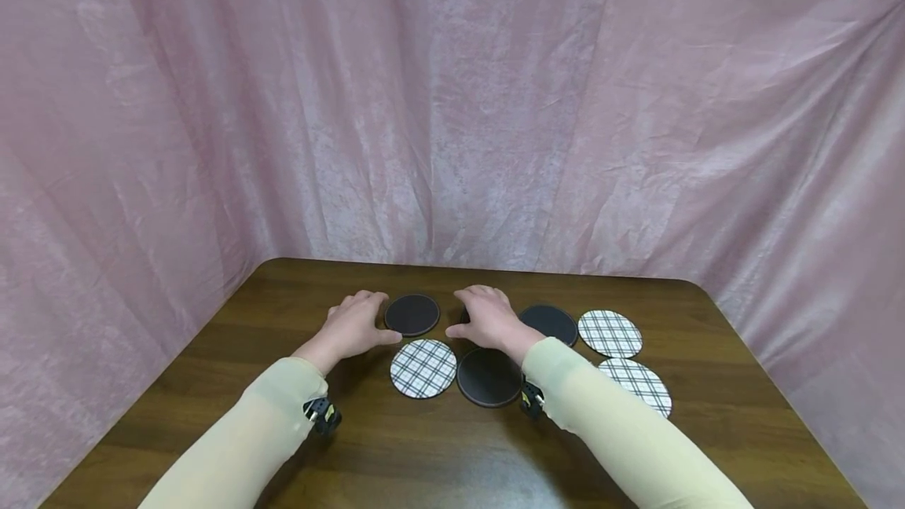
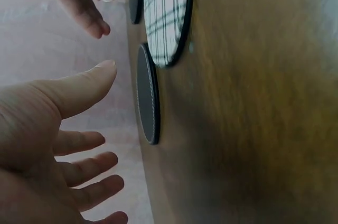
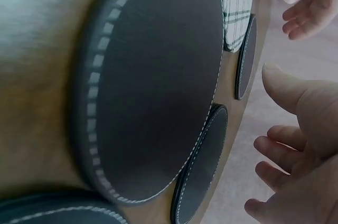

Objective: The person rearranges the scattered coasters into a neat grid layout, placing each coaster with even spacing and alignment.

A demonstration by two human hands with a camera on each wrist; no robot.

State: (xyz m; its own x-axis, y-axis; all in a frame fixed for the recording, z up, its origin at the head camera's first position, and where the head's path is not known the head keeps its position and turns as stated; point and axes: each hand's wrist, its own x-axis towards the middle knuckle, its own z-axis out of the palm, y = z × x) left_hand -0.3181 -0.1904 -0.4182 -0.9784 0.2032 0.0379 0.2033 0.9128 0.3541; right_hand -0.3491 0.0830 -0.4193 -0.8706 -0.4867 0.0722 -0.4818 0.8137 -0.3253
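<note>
In the head view, two hands are resting low over a brown worktop [image 1: 283, 446] near the centre of the frame. The left hand [image 1: 353, 324] is lying with its fingers relaxed and loosely spread, its fingertips just beside a dark coaster [image 1: 412, 314] at centre. The right hand [image 1: 488, 319] is sitting a little to the right, fingers gently curved, covering something dark beneath it; whether it is touching that is hard to tell. Below the hands, a checked coaster [image 1: 423, 368] and a second dark coaster [image 1: 488, 378] are lying side by side. Right of the right hand, a third dark coaster [image 1: 551, 323] and two checked coasters [image 1: 610, 333] [image 1: 636, 383] are lying. A pink curtain [image 1: 452, 100] is hanging behind.

In the left wrist view, the left hand [image 2: 47, 145] is filling the lower left, fingers spread and holding nothing, close to the dark coaster [image 2: 147, 94] at centre. The checked coaster [image 2: 166, 12] is lying at the top.

In the right wrist view, the right hand [image 3: 296, 150] is appearing at the lower right, fingers apart, gripping nothing. A large dark coaster [image 3: 153, 81] is filling the centre, another [image 3: 203, 171] below it.
</note>
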